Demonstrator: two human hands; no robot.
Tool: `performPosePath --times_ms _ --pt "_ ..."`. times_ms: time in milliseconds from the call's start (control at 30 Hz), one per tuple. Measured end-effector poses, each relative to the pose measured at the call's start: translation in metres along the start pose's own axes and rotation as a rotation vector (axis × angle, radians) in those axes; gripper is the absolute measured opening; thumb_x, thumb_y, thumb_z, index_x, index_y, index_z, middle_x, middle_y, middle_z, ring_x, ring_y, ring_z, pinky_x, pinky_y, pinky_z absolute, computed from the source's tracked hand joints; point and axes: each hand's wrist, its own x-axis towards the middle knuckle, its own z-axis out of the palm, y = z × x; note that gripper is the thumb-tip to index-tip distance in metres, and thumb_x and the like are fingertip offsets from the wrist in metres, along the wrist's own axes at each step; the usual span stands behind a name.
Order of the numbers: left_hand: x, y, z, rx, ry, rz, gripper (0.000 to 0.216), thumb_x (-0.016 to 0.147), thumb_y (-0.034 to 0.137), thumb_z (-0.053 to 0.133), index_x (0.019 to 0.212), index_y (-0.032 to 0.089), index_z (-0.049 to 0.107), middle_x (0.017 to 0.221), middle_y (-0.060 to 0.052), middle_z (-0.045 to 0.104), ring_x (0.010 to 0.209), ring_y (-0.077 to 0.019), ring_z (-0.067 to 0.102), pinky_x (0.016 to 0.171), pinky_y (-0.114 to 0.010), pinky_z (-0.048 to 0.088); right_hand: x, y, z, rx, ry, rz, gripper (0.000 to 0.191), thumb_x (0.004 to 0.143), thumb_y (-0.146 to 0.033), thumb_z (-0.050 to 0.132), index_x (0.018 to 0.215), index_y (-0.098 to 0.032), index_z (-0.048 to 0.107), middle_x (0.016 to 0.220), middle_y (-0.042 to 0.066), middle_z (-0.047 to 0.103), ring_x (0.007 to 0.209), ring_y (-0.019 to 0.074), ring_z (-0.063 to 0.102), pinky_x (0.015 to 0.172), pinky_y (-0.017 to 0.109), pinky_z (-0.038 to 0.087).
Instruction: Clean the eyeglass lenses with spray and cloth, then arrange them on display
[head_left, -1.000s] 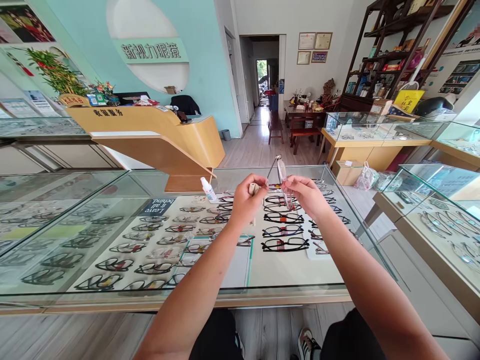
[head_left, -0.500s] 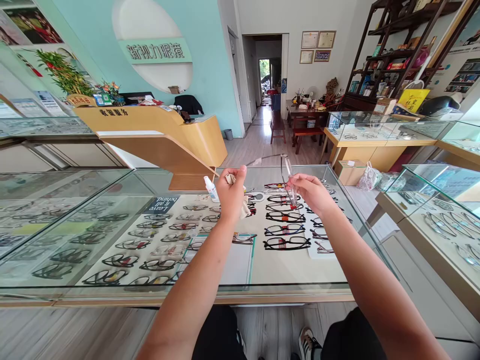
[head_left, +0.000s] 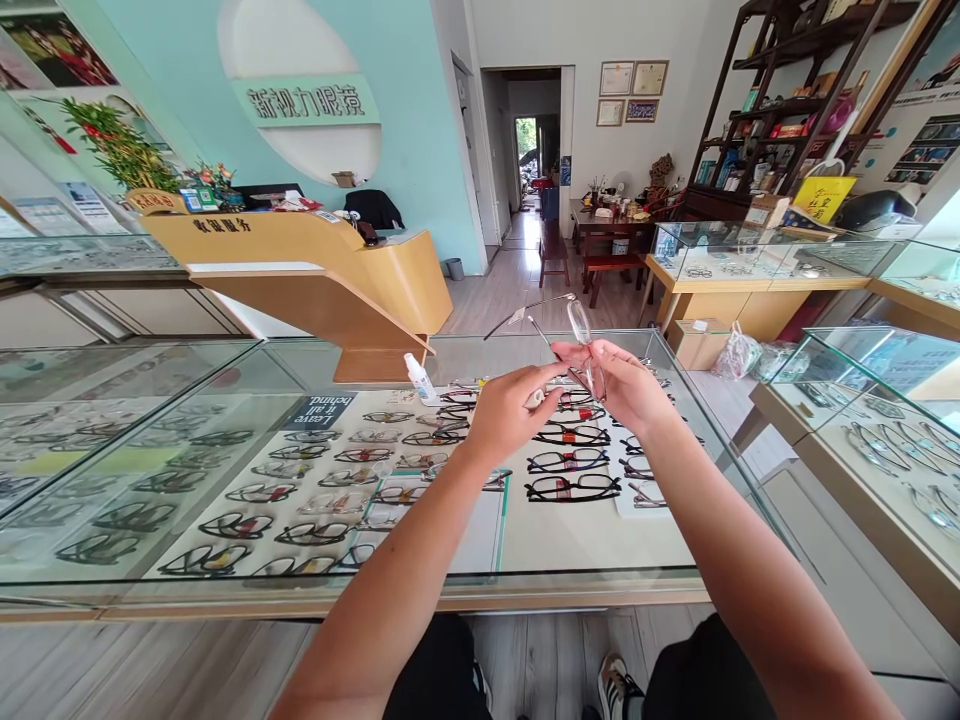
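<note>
Glass worktop (head_left: pixel 570 545), seen from its near edge, with rows of frames displayed beneath. Above its far half, right hand (head_left: pixel 626 385) pinches thin rimless-looking spectacles (head_left: pixel 577 335), temples open, lenses clear. Left hand (head_left: pixel 514 410) grips what seems a small cloth (head_left: pixel 534 398): wipe gently, supporting the lens edge, avoiding bent temples.

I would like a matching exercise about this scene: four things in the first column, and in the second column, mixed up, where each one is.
Things:
1. thin-framed glasses
2. small spray bottle
3. black-framed glasses
4. cardboard box

Places:
A. on the floor beside a counter
B. inside the glass showcase
C. held up between the left hand and right hand
D. standing on the showcase's glass top

Pairs: 1-C, 2-D, 3-B, 4-A
</note>
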Motion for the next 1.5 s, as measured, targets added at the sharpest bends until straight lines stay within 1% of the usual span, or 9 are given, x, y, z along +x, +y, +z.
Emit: performPosePath --times_ms 167,333,533,700,833,967,1033,1167,1500 --pt "-0.001 -0.005 0.003 0.095 -0.01 -0.018 0.037 0.105 0.04 0.067 0.141 0.034 0.075 0.087 -0.002 0.074 0.074 -0.0192 0.065 0.075 -0.032 0.047 0.0 0.002 0.005 0.074 -0.01 0.02 0.024 0.09 -0.053 0.086 0.089 -0.03 0.08 0.129 0.002 0.083 0.127 0.0248 0.071 0.103 0.039 0.056" --pt "-0.001 -0.014 0.003 0.155 0.061 -0.101 0.024 0.103 0.046 0.07 0.118 0.029 0.079 0.07 0.003 0.06 0.063 -0.0176 0.054 0.067 -0.03 0.037 0.002 0.003 0.001 0.128 0.051 -0.011 0.022 0.089 -0.05 0.086 0.093 -0.029 0.082 0.129 0.003 0.082 0.123 0.0225 0.071 0.104 0.036 0.057" --pt "0.001 -0.017 0.002 0.067 0.117 -0.162 0.02 0.102 0.046 0.072 0.103 0.028 0.079 0.077 0.001 0.068 0.067 -0.0177 0.056 0.071 -0.031 0.038 0.002 -0.001 0.0 0.183 0.133 -0.053 0.021 0.086 -0.048 0.087 0.092 -0.03 0.078 0.12 0.002 0.081 0.121 0.0233 0.071 0.101 0.036 0.06" --pt "0.003 -0.01 -0.003 -0.07 0.097 -0.224 0.03 0.099 0.053 0.074 0.116 0.028 0.075 0.067 0.007 0.052 0.06 -0.0153 0.045 0.067 -0.03 0.037 0.003 -0.001 -0.004 0.235 0.149 -0.063 0.02 0.087 -0.047 0.087 0.095 -0.032 0.078 0.11 0.0 0.08 0.115 0.0211 0.073 0.098 0.035 0.061" --pt "0.008 -0.026 -0.014 -0.154 0.394 -0.41 0.045 0.097 0.052 0.076 0.134 0.028 0.066 0.069 0.008 0.046 0.061 -0.0153 0.045 0.066 -0.029 0.038 0.004 -0.004 -0.01 0.223 0.183 -0.101 0.022 0.087 -0.049 0.088 0.097 -0.034 0.076 0.11 0.0 0.08 0.115 0.0223 0.073 0.101 0.038 0.061" --pt "0.017 -0.066 -0.029 -0.375 0.821 -0.721 0.056 0.091 0.037 0.081 0.138 0.026 0.052 0.097 0.001 0.065 0.077 -0.0144 0.061 0.071 -0.027 0.046 0.004 -0.005 -0.012 0.206 0.201 -0.106 0.024 0.085 -0.05 0.089 0.1 -0.035 0.076 0.109 0.0 0.08 0.114 0.0223 0.074 0.102 0.038 0.061" --pt "0.02 -0.085 -0.037 -0.523 0.916 -0.961 0.059 0.091 0.029 0.079 0.14 0.026 0.045 0.1 0.001 0.069 0.075 -0.0122 0.062 0.064 -0.024 0.044 0.004 -0.004 -0.012 0.215 0.199 -0.095 0.024 0.085 -0.049 0.089 0.099 -0.035 0.077 0.108 0.0 0.08 0.112 0.0217 0.074 0.101 0.037 0.061" --pt "0.02 -0.107 -0.046 -0.637 0.91 -1.223 0.063 0.086 0.025 0.08 0.136 0.024 0.042 0.084 0.005 0.07 0.053 -0.0089 0.047 0.051 -0.023 0.032 0.004 -0.004 -0.011 0.207 0.207 -0.09 0.024 0.084 -0.049 0.09 0.099 -0.035 0.077 0.107 0.0 0.08 0.112 0.0231 0.074 0.101 0.039 0.062" --pt "0.01 -0.128 -0.046 -0.649 0.817 -1.297 0.023 0.079 0.017 0.075 0.099 0.016 0.064 0.091 -0.011 0.081 0.046 -0.0066 0.043 0.049 -0.025 0.028 0.004 -0.003 -0.012 0.139 0.187 -0.106 0.027 0.086 -0.055 0.087 0.101 -0.036 0.075 0.108 0.001 0.08 0.116 0.024 0.074 0.101 0.04 0.062"
